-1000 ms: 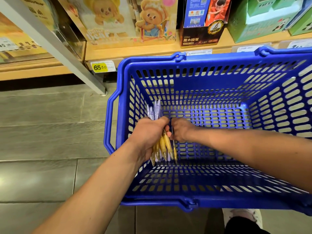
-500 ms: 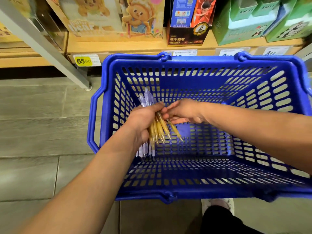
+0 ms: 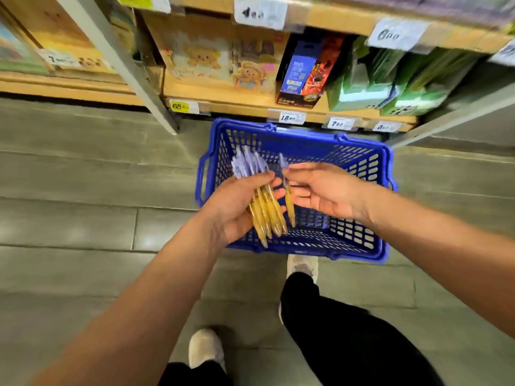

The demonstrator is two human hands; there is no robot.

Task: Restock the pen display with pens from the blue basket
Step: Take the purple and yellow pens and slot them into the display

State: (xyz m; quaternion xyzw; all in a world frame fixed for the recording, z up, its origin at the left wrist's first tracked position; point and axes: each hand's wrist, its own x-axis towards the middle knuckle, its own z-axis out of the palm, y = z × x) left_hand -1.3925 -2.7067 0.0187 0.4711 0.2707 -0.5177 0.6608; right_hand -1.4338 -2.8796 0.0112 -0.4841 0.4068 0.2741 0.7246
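The blue basket (image 3: 348, 151) stands on the grey floor below a wooden shelf, and it looks bare inside. Above it, my left hand (image 3: 237, 207) is shut on a bunch of pens (image 3: 266, 215) with yellow barrels and pale purple tops. My right hand (image 3: 323, 190) is just to the right of it, pinching a single pen (image 3: 289, 201) of the same kind between thumb and fingers, the other fingers spread. The pen display is not in view.
Wooden shelves (image 3: 250, 103) with price tags hold boxed toys, a dark box (image 3: 303, 71) and green boxes (image 3: 390, 82). Grey metal uprights (image 3: 133, 68) slant down to the floor left and right of the basket. My legs and white shoes (image 3: 204, 349) stand behind the basket.
Both hands have risen out of the basket with the pens. The view has pulled back and up, so the basket looks smaller and my legs now show.
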